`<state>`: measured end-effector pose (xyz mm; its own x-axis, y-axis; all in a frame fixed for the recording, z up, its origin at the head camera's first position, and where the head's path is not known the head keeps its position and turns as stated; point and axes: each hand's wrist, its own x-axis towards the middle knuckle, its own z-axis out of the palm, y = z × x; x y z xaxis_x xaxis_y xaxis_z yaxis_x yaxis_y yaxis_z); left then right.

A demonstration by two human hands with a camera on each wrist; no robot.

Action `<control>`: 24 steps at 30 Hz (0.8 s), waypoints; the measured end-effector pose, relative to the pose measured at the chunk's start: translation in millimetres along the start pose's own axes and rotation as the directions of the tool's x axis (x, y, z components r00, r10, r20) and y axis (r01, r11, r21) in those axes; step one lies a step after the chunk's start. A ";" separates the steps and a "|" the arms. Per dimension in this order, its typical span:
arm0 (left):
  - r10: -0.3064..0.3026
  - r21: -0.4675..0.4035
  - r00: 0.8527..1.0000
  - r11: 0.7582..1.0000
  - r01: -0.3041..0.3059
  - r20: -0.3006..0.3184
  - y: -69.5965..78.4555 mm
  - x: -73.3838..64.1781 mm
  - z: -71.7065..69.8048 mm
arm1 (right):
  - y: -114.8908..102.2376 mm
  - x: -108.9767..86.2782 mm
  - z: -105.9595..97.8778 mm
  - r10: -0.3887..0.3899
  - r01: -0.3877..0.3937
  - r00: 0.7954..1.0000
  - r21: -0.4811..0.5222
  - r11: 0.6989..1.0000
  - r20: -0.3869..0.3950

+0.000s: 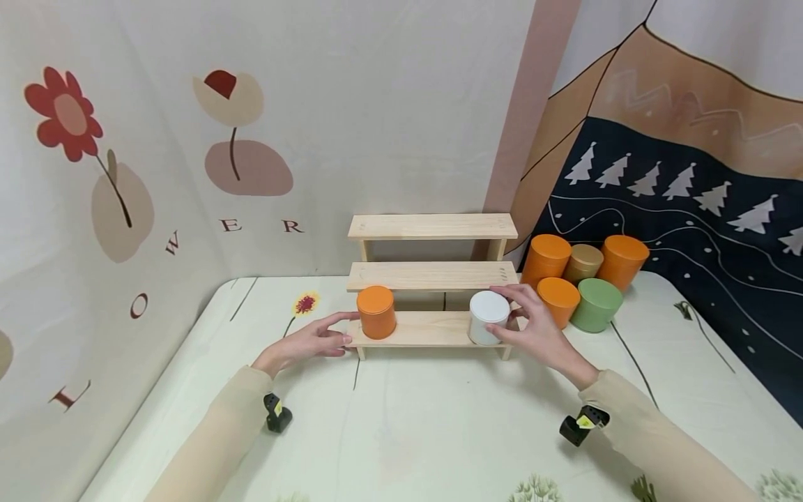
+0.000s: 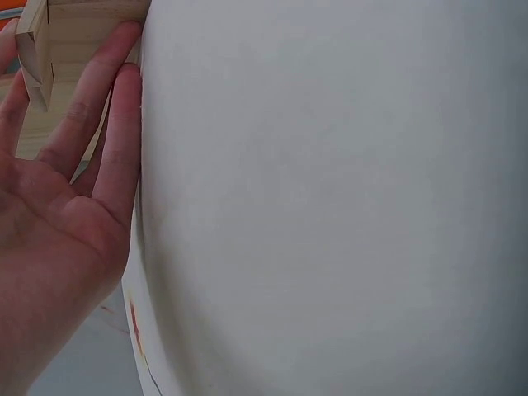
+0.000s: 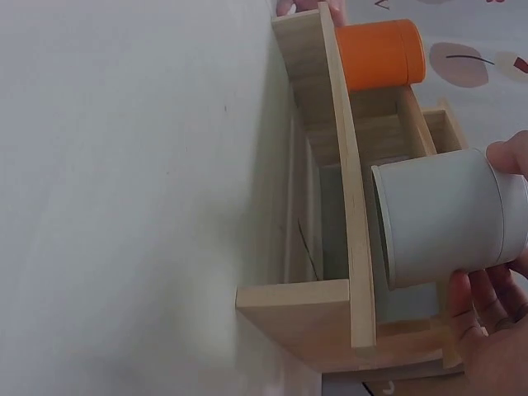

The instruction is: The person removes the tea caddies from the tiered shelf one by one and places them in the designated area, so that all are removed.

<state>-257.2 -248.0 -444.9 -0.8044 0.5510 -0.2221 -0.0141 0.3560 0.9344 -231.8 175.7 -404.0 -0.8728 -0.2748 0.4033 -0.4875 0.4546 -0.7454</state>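
A three-tier wooden stand (image 1: 433, 330) stands on the cloth-covered surface. On its lowest board, at the left, sits an orange canister (image 1: 376, 312). Beside it my left hand (image 1: 314, 341) touches the board's left end, its fingers stretched out; in the left wrist view these fingers (image 2: 78, 124) lie along the stand's end and under the board. At the right end of the same board my right hand (image 1: 533, 321) grips a white lidded canister (image 1: 486, 319) between thumb and fingers. In the right wrist view the white canister (image 3: 445, 216) is at the board, though I cannot tell whether its base touches.
Right of the stand are grouped several orange canisters (image 1: 558, 300), a green canister (image 1: 597, 305) and a gold canister (image 1: 583, 261). Behind hangs a printed cloth (image 1: 376, 104). The middle board (image 1: 433, 276) and the top board (image 1: 433, 226) rise behind the lowest.
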 end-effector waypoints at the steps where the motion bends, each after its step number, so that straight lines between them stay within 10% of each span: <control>1: 0.003 -0.002 1.000 1.000 -0.003 0.002 -0.1 0.1 0.0 | 0.2 -0.8 -1.2 0.002 -0.002 1.000 -0.002 1.000 0.000; 24: 0.007 -0.006 1.000 1.000 -0.007 0.012 -0.9 0.9 -1.4 | 8.8 -13.0 -31.1 0.045 -0.046 0.999 -0.055 0.997 -0.025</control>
<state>-258.7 -248.8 -445.6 -0.7975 0.5624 -0.2184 -0.0119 0.3472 0.9377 -225.4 209.6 -399.3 -0.8940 -0.2331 0.3827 -0.4473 0.5128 -0.7328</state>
